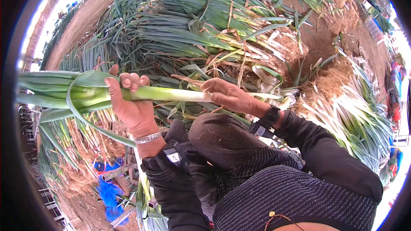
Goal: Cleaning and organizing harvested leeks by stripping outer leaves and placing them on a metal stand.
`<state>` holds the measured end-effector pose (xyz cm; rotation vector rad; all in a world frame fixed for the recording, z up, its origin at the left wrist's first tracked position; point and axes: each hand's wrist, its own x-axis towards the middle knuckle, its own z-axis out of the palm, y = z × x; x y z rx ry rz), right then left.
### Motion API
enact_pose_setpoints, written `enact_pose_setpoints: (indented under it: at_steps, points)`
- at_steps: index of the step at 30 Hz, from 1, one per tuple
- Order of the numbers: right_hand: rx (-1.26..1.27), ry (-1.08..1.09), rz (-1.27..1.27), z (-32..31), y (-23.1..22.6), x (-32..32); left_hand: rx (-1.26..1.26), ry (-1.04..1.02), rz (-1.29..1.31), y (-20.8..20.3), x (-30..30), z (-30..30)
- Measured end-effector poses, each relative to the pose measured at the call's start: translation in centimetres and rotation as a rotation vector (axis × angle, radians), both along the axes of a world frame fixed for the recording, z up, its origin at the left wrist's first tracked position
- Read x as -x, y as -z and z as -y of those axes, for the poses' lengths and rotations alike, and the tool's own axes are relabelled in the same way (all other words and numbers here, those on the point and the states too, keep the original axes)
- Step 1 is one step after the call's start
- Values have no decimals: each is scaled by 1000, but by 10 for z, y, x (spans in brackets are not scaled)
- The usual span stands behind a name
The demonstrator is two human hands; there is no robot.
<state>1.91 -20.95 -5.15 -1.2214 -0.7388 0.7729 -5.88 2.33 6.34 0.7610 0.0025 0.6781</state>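
Where both hands grip, leek (167, 94) level, leaves leftward.

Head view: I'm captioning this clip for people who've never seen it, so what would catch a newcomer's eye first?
First, the long leek held level across the middle, the left hand wrapped around its green part and the right hand gripping the pale stalk. Behind it, a big heap of bundled leeks fills the upper centre. At the right lies a row of white-stalked leeks with matted roots.
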Motion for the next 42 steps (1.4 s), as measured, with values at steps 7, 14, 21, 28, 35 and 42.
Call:
enact_pose_setpoints:
  at_steps: [7,14,21,28,35,42]
  points:
    - [-28,242,113,-9,4,17,77,-68,8,5,2,-9]
    - [90,239,129,-20,-10,18,127,-121,17,1,5,-16]
    - [161,196,28,-30,-8,9,110,-124,17,-2,8,-11]
    - [96,-19,47,-29,-23,-1,119,-171,6,2,9,-16]
    - [84,-107,-74,-18,-18,-1,133,-167,-29,2,8,-13]
    - [-12,-5,-49,-15,-11,-7,141,-158,-31,3,9,-17]
